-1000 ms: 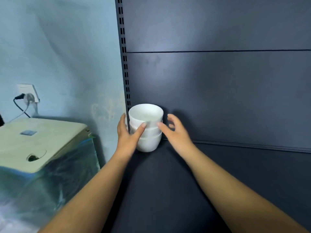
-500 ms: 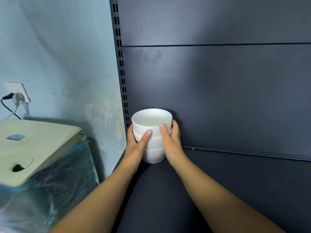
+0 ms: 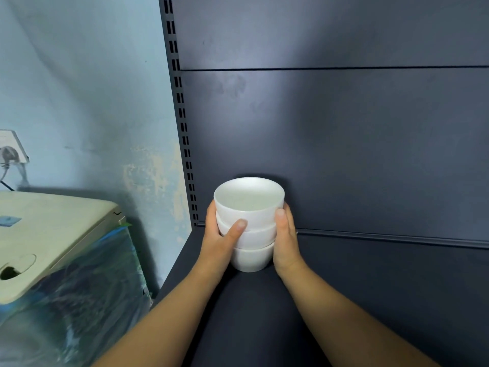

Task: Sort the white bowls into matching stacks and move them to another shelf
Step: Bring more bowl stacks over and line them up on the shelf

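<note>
**Both grips clasp a stack of three white bowls at the shelf's back left corner**

Three white bowls [image 3: 252,235] sit nested one inside another, upright, the top one's mouth open to the camera and holding nothing. The stack stands near the back left corner of a dark shelf [image 3: 254,319], close in front of the dark back panel [image 3: 357,154] and just right of the slotted upright [image 3: 183,128] that edges the shelving. Whether the lowest bowl rests on the shelf or hangs just above it cannot be told from this view.

The left grip [image 3: 217,241] wraps the stack's left side, its thumb [image 3: 239,225] laid across the front over the seam between the top and middle bowls, its fingers curling behind out of sight. The right grip [image 3: 287,242] presses the right side, its thumb [image 3: 280,217] upright against the top bowl's wall, its fingers round the back. Both are grasping the stack between them, with bare forearms reaching in from the lower edge.

Left of the shelving is a pale blue wall [image 3: 79,88] with worn paint low down, a wall socket [image 3: 12,147] with a plug in it, and a cream-topped appliance [image 3: 53,226] wrapped in clear plastic film [image 3: 79,300].
</note>
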Demonstrator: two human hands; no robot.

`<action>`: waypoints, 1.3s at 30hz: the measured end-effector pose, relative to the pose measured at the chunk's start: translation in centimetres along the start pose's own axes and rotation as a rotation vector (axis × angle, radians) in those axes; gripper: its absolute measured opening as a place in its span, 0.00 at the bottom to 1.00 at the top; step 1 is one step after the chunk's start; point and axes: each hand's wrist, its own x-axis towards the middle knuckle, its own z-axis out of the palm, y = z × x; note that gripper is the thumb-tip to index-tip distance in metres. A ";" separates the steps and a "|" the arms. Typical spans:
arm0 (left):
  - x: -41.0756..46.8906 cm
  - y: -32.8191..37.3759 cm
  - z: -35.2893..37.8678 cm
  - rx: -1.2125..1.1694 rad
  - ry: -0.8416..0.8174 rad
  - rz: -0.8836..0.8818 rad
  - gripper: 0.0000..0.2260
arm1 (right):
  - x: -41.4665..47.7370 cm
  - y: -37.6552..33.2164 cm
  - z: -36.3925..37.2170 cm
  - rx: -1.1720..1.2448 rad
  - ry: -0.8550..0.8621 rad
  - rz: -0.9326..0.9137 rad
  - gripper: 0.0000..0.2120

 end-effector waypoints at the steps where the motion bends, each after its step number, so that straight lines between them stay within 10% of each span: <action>1: 0.1 -0.1 0.0 -0.015 -0.007 0.008 0.40 | 0.1 0.1 -0.1 0.025 -0.010 -0.003 0.35; 20: -7.3 9.3 10.2 -0.213 -0.212 0.189 0.42 | -9.9 -12.8 -6.5 -0.077 0.187 -0.354 0.37; 28: -20.8 13.1 21.3 -0.336 -0.357 0.111 0.46 | -24.2 -20.0 -17.3 -0.215 0.406 -0.433 0.18; 39: -43.4 14.4 33.8 -0.459 -0.640 -0.092 0.43 | -47.0 -25.2 -30.8 -0.298 0.738 -0.230 0.32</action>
